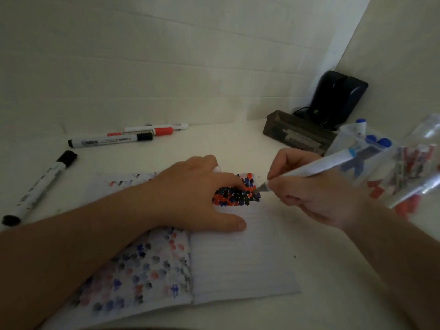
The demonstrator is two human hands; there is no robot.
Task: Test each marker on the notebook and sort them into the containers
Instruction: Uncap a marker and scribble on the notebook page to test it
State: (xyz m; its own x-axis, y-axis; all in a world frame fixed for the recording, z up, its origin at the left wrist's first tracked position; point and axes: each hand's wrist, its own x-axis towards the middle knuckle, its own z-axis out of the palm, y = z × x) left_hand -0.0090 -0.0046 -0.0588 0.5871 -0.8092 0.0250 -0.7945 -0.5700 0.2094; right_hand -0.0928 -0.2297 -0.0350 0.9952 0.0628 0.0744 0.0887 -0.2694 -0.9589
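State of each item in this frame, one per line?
Notebook: open, pages dotted with ink.
Marker: uncapped, tip on page.
Right hand: grips marker.
Left hand: flat on notebook.
Black markers: capped, lying on table.
Red marker: capped, lying.
Clear containers: holding markers.

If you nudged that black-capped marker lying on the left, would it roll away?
Probably, a little: the black-capped marker looks round and smooth, lying loose on the flat white table. Its barrel looks like plastic, so likely stiff and light. A cap clip might stop it; none shows.
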